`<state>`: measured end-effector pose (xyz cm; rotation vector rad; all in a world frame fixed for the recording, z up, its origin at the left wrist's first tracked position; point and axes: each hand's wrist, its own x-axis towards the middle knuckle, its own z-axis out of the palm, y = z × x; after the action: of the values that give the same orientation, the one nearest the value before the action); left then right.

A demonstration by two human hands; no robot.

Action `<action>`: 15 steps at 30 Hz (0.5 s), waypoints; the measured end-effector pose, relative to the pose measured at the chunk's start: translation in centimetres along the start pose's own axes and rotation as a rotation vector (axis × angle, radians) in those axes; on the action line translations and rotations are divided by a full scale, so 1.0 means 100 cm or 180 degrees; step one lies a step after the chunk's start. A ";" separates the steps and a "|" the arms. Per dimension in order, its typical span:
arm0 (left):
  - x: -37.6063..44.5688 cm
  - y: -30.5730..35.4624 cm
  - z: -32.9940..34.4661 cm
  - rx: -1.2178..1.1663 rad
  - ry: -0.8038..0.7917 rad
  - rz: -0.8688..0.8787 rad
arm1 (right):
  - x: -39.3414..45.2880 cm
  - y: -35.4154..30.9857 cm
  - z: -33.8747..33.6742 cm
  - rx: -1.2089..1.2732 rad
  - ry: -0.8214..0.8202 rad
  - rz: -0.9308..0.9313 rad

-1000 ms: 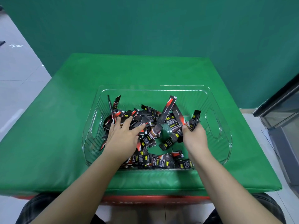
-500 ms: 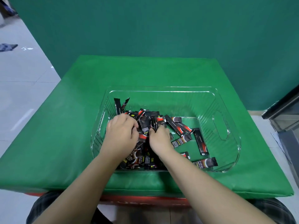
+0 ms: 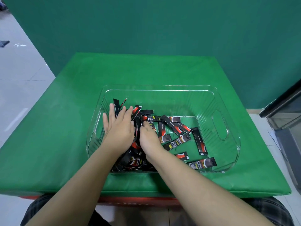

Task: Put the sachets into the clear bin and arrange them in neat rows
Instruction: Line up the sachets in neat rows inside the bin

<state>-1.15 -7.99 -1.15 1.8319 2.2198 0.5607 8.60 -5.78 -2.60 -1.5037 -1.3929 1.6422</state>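
Sachets (image 3: 176, 128) heaped under both hands, seemingly pressed.

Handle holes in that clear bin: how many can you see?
2. One handle hole is cut in the right wall of the clear bin; the other is in the left wall, just beside the left hand.

Black sachets (image 3: 199, 141) w/ red swooshes, yellow label patches and white print fill a clear, ribbed bin (image 3: 162, 91) on a bright green worktop (image 3: 57, 144); some sachets show a grey-black end panel. Worktop's near edge sits over a red base (image 3: 138, 200) w/ faint lettering, illegible. Backdrop wall (image 3: 162, 26) is darker teal-green. Floor (image 3: 16, 75) is pale grey-white tile. Dark plaid fabric (image 3: 268, 209) covers the person's knees.
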 end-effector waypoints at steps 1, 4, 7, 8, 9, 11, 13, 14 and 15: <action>0.001 0.001 0.001 -0.0006 0.0064 0.0162 | 0.000 0.001 0.001 -0.0005 -0.0014 -0.0010; 0.005 0.006 0.006 -0.0391 -0.0182 0.0664 | -0.002 0.005 0.001 0.0059 -0.0109 -0.0051; 0.010 0.000 0.017 -0.0386 -0.0409 0.0686 | -0.008 0.005 -0.008 -0.0168 -0.0366 -0.0142; 0.012 -0.003 0.020 -0.0289 -0.0457 0.0632 | -0.010 0.006 -0.014 -0.0281 -0.0501 -0.0175; 0.014 -0.005 0.023 -0.0132 -0.0521 0.0597 | -0.012 0.006 -0.021 -0.0388 -0.0626 -0.0157; 0.015 -0.006 0.027 0.0255 -0.0626 0.0596 | -0.018 0.005 -0.035 -0.0591 -0.0736 -0.0029; 0.014 -0.004 0.029 0.0532 -0.0664 0.0621 | -0.026 0.004 -0.052 -0.0870 -0.0604 0.0071; 0.014 -0.004 0.031 0.0607 -0.0682 0.0623 | -0.030 0.002 -0.062 -0.1074 -0.0514 0.0058; 0.014 -0.004 0.031 0.0648 -0.0711 0.0623 | -0.034 0.001 -0.072 -0.1310 -0.0475 0.0002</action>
<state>-0.62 -6.20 -3.99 2.1111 2.0276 0.1533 16.20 -6.36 -0.28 -1.6217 -1.9027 1.5589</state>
